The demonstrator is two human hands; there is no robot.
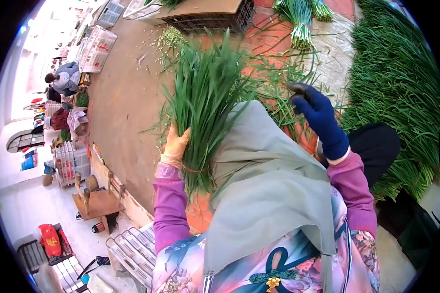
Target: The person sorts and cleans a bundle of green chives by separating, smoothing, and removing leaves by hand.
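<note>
Green leaf bundle (200, 97) at the left edge of the grey apron (274, 195), the left hand (176, 145) wrapping its fingers round it! Right hand (320, 117) well apart, fingers curled; holding anything? Can't tell. Brown floor (124, 102) stretches leftward; a brown board (205, 10) tops the dark crate (242, 19), hiding what's inside.

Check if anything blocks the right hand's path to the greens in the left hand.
Nothing visible does: between the right hand and the bunch in the left hand is a gap, loose leaves beneath it, the grey cloth on the near side.
</note>
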